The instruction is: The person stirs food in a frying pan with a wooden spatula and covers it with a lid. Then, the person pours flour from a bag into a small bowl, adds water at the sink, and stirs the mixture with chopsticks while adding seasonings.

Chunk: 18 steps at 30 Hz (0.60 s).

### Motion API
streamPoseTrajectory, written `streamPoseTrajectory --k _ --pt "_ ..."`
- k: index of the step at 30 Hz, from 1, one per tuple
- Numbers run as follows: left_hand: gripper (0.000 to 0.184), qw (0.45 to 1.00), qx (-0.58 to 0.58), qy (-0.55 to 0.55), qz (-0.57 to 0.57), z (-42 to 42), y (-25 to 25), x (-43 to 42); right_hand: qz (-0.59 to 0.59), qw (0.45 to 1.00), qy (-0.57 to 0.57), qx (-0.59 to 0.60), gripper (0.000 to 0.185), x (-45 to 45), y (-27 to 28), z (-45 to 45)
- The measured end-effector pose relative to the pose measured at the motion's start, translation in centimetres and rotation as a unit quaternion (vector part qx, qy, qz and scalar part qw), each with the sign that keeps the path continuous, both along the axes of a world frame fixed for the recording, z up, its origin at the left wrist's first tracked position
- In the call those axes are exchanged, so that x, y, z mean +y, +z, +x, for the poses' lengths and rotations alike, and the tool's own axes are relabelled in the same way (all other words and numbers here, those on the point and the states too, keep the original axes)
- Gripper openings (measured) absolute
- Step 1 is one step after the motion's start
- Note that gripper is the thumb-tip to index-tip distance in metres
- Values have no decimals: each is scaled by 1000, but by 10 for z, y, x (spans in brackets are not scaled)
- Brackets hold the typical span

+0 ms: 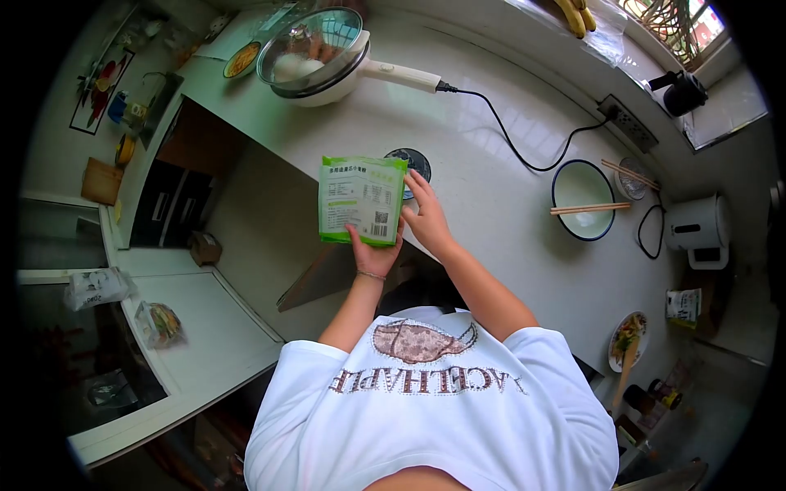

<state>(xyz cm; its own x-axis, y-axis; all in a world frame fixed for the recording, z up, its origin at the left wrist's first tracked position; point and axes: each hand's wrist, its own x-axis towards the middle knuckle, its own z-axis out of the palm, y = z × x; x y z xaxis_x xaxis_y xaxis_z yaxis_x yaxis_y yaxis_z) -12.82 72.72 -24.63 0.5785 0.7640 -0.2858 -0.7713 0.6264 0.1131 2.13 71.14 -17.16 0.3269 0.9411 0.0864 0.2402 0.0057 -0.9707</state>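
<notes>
A green and white printed packet [359, 199] is upright near the counter's edge, its barcode side showing. My left hand [377, 250] grips its lower part, thumb on the front face. At the packet's right edge is my right hand [427, 214], fingers extended and apart, touching or very near the side. Behind the packet, a dark round item [417, 166] lies on the counter, partly hidden. Farther back stands a white electric pan [327, 92] under a glass lid [311, 49], with pale and brown food inside.
On the right are a bowl [583, 196] with chopsticks across it, a small glass dish [630, 178], a white kettle [696, 225] and a plate of food [629, 340]. A black cord [512, 147] runs from the pan to the wall socket [628, 123]. A yellow-filled bowl [242, 60] is at the back left.
</notes>
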Motion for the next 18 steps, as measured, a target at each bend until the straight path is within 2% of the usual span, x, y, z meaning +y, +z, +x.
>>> streamPoseTrajectory --k 1,3,4,6,10,12,14,15,16,18 --pt "75 1000 -4 12 -8 2 -2 -1 1 1000 2 -2 57 -1 -2 1" --pt "76 1000 -27 11 1 10 2 -6 -15 994 98 49 49 -6 -1 2" --pt "77 999 -50 10 10 13 5 -11 -17 993 103 47 49 -10 0 4" --pt "78 997 -76 8 27 14 11 -18 23 1000 11 -5 30 -15 13 9" --pt "83 988 -118 -23 99 10 24 -27 47 996 17 69 23 -41 41 2" --pt "82 988 -104 -4 110 10 24 -30 128 989 52 -56 26 -59 46 -7" --pt "88 993 -77 -11 83 13 12 -34 100 993 34 -45 26 -74 46 -18" --pt "86 980 -169 -46 92 14 2 -31 124 986 -4 -107 25 -81 50 -21" --pt "86 979 -175 -58 92 13 -6 -31 150 972 -43 -173 25 -86 54 -23" --pt "84 971 -189 -113 90 14 -8 -35 153 964 -71 -208 26 -101 54 -31"
